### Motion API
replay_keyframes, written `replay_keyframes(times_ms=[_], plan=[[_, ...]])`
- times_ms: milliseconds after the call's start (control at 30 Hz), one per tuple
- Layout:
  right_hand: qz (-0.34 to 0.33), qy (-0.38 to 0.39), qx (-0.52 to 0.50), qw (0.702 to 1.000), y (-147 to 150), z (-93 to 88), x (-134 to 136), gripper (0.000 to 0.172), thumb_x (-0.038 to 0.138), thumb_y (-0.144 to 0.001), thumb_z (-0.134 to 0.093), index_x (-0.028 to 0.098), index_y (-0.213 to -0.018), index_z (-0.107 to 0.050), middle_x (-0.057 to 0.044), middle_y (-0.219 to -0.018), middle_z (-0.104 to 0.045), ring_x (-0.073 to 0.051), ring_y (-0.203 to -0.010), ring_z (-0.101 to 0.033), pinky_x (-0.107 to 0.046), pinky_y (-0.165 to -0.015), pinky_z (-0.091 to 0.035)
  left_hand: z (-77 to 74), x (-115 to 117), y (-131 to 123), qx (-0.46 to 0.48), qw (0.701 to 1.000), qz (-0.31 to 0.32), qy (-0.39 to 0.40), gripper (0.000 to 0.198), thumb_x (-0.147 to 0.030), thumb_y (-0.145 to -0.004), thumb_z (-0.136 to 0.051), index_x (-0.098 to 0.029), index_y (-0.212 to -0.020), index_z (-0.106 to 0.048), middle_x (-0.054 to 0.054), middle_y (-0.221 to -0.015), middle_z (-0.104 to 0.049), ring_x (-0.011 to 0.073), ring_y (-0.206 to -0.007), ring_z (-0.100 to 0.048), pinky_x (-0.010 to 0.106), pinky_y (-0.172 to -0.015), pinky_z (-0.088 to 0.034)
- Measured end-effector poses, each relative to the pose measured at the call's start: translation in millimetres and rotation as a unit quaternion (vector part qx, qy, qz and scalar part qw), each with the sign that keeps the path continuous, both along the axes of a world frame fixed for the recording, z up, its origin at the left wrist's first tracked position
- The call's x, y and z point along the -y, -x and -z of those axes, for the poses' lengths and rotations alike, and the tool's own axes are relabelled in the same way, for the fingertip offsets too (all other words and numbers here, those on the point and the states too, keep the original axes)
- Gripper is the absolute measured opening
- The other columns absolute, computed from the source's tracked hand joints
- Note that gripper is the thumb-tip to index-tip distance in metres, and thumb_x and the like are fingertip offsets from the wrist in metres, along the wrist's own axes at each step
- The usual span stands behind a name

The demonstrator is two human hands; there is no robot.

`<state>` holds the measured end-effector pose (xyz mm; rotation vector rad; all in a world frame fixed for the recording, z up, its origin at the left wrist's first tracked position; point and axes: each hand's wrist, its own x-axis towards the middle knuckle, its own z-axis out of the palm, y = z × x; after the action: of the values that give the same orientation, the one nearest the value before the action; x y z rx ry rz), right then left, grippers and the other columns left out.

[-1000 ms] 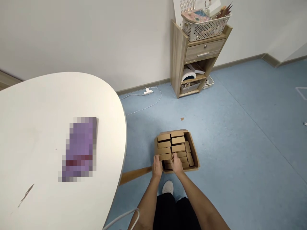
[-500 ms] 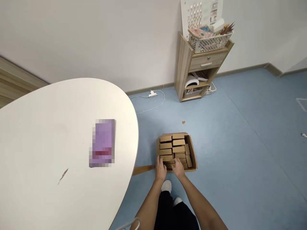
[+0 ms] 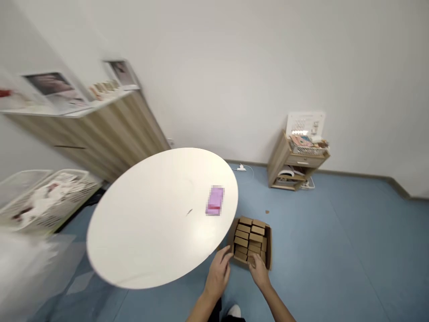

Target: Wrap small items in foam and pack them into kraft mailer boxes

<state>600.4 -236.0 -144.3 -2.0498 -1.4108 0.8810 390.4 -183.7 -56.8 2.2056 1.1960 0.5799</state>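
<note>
- Carton [image 3: 269, 239] of small brown boxes [image 3: 256, 237] stands on the floor [image 3: 321, 250] beside the white table [image 3: 150, 237], in front of the person; its top is open, so boxes near the rim could spill if a wall is pulled or the whole carton tips.
- Left hand [image 3: 217, 273] is loosely spread, thumb and fingers apart, at the carton's near left corner, with nothing visible in its grasp. It is close to the table's edge, so a quick upward lift could knock the knuckles there.
- Right hand [image 3: 259, 273] curves its fingers over the nearest boxes. I cannot tell whether it pinches any; a shallow fingertip hold would likely let a smooth box slip.
- Boxes are packed closely in rows, some lower than others, so drawing 1 out could drag or tilt its neighbours, through friction between their sides.
- Purple item [image 3: 215, 200], pixelated, lies on the table near the edge above the carton; a bump to the tabletop or a swinging forearm could send it down among the boxes.
- White shoe [image 3: 234, 310] is near the carton's near side, so a step forward could shove the carton.
</note>
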Motion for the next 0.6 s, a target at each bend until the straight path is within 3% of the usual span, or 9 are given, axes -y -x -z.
replay_keyframes(times_ms=[100, 233, 400, 600], plan=[[-0.034, -0.043, -0.054, 0.997, 29, -46.9, -8, 0.024, 0.024, -0.079, -0.047, 0.025, -0.097, -0.063, -0.009, -0.103, -0.067, -0.025, -0.101, -0.067, -0.037, -0.09, -0.054, -21.0, -2, 77, -0.044, 0.988, -0.143, -0.048, 0.044, -0.018, -0.091, -0.036, -0.026, -0.131, -0.052, 0.009, -0.143, -0.05, 0.0246, -0.135, -0.043, 0.047, -0.111, -0.038], [-0.113, -0.068, -0.093, 0.987, 78, -92.1, -27, 0.023, 0.032, -0.08, -0.047, 0.026, -0.095, -0.063, -0.011, -0.101, -0.068, -0.027, -0.096, -0.067, -0.04, -0.087, -0.054, -25.0, 12, 184, -0.127, 0.942, -0.311, -0.019, 0.043, -0.026, -0.086, -0.043, -0.023, -0.128, -0.056, 0.01, -0.142, -0.052, 0.0319, -0.138, -0.038, 0.054, -0.111, -0.034], [-0.199, -0.062, -0.12, 0.971, 169, -136.3, -59, 0.027, 0.041, -0.081, -0.048, 0.025, -0.097, -0.064, -0.011, -0.103, -0.069, -0.027, -0.09, -0.068, -0.039, -0.08, -0.055, -29.0, 47, 293, -0.145, 0.904, -0.401, 0.026, 0.043, -0.028, -0.085, -0.043, -0.021, -0.124, -0.061, 0.01, -0.141, -0.054, 0.0324, -0.139, -0.038, 0.055, -0.112, -0.032], [-0.317, -0.077, -0.125, 0.937, 335, -172.4, -102, 0.027, 0.044, -0.084, -0.047, 0.024, -0.091, -0.064, -0.008, -0.094, -0.071, -0.024, -0.086, -0.067, -0.037, -0.08, -0.054, -54.0, 65, 436, -0.114, 0.876, -0.466, 0.057, 0.035, -0.024, -0.083, -0.047, -0.023, -0.113, -0.065, 0.008, -0.127, -0.063, 0.0282, -0.128, -0.052, 0.05, -0.109, -0.037]])
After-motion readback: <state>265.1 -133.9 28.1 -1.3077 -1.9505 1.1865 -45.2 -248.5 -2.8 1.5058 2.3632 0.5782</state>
